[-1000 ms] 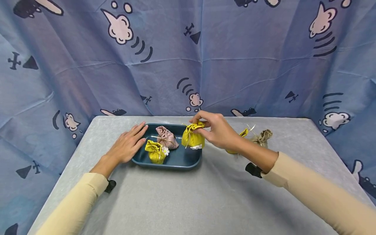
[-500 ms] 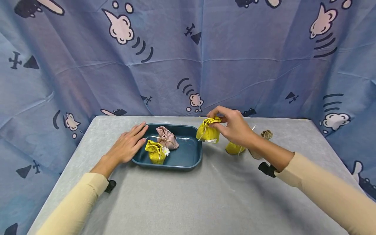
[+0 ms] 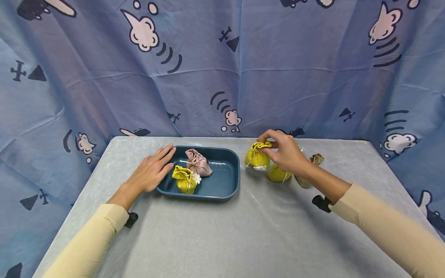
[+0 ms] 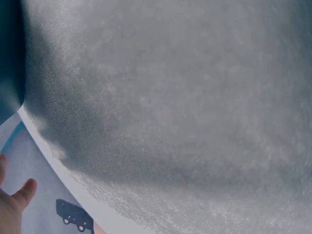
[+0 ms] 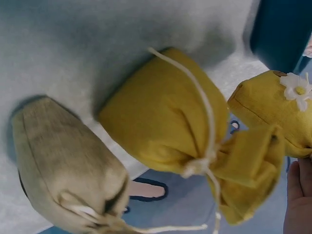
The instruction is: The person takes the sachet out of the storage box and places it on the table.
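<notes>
My right hand [image 3: 283, 152] pinches the gathered neck of a yellow drawstring pouch [image 3: 256, 157], which hangs right of the blue tray [image 3: 222, 199]. A white flower shows on that pouch [image 5: 273, 105] in the right wrist view. Close by on the table stand a second yellow pouch [image 3: 278, 174] and a tan pouch [image 3: 303, 182], both partly behind my right hand and forearm. My left hand [image 3: 148, 172] rests with its fingers straight on the tray's left rim. Inside the tray are a pink pouch [image 3: 199, 164] and a yellow pouch [image 3: 184, 181] with a white flower.
A grey-white cloth covers the table [image 3: 215, 239]. Behind its back edge hangs a blue patterned curtain [image 3: 194, 92]. The left wrist view shows mostly table surface [image 4: 170, 97], with the tray's edge [image 4: 9, 63] at upper left.
The right hand has carried the yellow pouch from over the tray's right end to the right, near the other yellow pouch. The left hand has stayed in place.
</notes>
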A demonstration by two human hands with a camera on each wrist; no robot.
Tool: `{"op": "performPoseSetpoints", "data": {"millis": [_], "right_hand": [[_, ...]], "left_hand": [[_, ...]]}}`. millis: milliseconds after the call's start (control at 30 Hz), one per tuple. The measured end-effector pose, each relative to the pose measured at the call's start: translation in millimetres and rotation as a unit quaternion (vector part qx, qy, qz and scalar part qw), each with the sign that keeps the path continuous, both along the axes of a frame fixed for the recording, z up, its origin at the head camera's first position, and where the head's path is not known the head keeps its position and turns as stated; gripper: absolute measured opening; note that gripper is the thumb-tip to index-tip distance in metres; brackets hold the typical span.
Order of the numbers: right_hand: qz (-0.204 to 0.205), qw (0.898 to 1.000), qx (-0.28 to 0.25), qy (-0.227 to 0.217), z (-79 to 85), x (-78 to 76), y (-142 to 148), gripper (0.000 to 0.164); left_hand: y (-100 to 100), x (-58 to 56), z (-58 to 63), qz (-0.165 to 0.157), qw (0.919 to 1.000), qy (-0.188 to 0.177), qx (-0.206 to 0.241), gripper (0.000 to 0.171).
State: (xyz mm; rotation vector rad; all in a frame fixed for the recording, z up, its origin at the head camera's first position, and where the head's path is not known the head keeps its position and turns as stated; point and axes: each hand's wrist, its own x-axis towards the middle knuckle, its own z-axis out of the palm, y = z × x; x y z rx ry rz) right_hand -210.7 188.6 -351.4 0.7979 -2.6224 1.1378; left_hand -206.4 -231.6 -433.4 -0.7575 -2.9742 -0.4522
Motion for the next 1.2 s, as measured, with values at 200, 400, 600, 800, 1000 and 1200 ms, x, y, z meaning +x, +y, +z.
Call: {"op": "performPoseSetpoints", "data": {"millis": [200, 400, 600, 800, 1000, 1200], "right_hand": [[-0.009, 1.0, -0.002, -0.024, -15.7, -6.1, -0.9, 0.02], [-0.006, 0.999, -0.002, -0.049, -22.6, -7.9, -3.9, 0.02], [-0.001, 0.997, 0.02, -0.069, -26.1, -7.1, -2.0, 0.021], [0.0, 0.993, 0.051, -0.106, -25.6, -7.7, -0.1, 0.023], [0.012, 0.993, 0.05, -0.107, -18.0, -8.6, -2.1, 0.031], [0.017, 0.993, 0.037, -0.109, -9.0, -8.7, -8.2, 0.034]], "left_hand": [[-0.9, 0.9, -0.1, 0.001, 1.0, 0.001, -0.003, 0.057], [0.0, 1.4, -0.9, 0.0, 1.0, -0.002, -0.001, 0.057], [0.0, 1.6, -0.3, 0.001, 1.0, -0.002, -0.001, 0.057], [0.0, 0.9, 0.5, 0.001, 1.0, -0.003, 0.0, 0.057], [-0.2, 0.0, 0.3, 0.003, 1.0, -0.002, -0.001, 0.057], [0.5, 0.4, 0.5, 0.002, 1.0, -0.003, 0.001, 0.057]]}}
